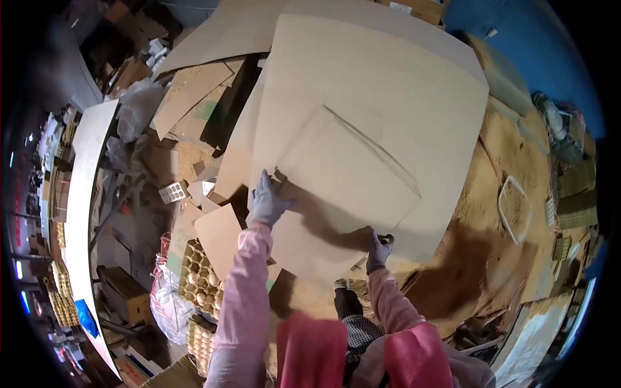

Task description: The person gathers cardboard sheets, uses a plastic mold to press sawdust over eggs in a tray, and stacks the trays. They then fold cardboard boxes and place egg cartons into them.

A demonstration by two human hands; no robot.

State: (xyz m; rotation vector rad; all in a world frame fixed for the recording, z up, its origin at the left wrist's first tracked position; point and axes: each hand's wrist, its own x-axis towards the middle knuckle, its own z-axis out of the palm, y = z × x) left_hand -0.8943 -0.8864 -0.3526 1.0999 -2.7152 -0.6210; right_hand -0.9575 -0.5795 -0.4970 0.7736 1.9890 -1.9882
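Note:
A large, pale cardboard sheet (362, 84) lies in front of me, with a dark rectangular outline and crease marks on its face. My left hand (268, 205), in a light grey glove, rests on its lower left part with thumb and fingers spread. A small dark torn spot shows just beyond those fingertips. At the near edge, my right hand (378, 251), gloved too, has its fingers closed around the cardboard, beside a small dark patch I cannot make out. Both arms cast shadows across the sheet.
Egg trays (197, 275) with eggs stand at the lower left, near a clear plastic bag (169, 304). A long white board (84, 187) runs along the left. Cardboard scraps (220, 236) lie beside the sheet. At right, a pale looped strip (501, 207) lies on the dusty brown floor.

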